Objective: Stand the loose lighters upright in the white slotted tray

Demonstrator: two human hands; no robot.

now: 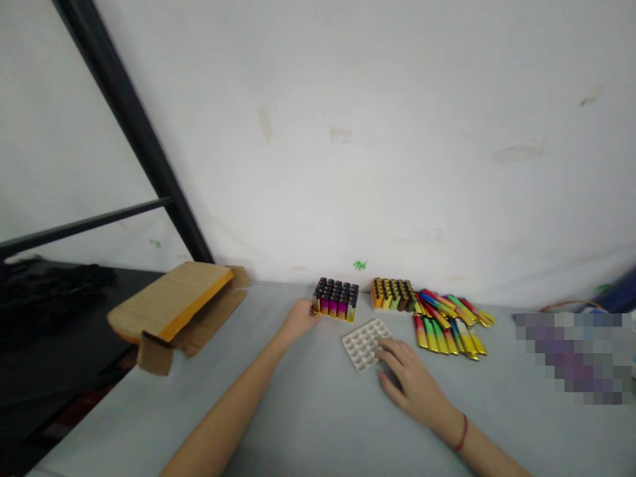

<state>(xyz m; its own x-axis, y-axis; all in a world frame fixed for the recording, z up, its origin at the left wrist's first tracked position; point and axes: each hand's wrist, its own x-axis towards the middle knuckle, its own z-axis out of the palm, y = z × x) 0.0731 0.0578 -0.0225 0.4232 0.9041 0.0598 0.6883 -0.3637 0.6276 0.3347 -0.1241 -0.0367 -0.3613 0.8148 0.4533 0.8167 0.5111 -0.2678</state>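
Note:
My left hand is closed at the left side of a block of purple-and-gold lighters with black tops, standing upright in rows in a tray. Its fingertips are partly hidden behind the block. In front of it lies a white tray with rows of small hollows. Over that tray's right edge reaches my right hand, its fingers bent and the thumb apart. Whether the right fingertips touch the tray I cannot tell.
A second block of yellow and dark lighters stands near the wall. Beside it lie several shiny multicoloured wrapped pieces in a pile. An open cardboard box rests at left, by a black metal post. The grey tabletop meets a white wall.

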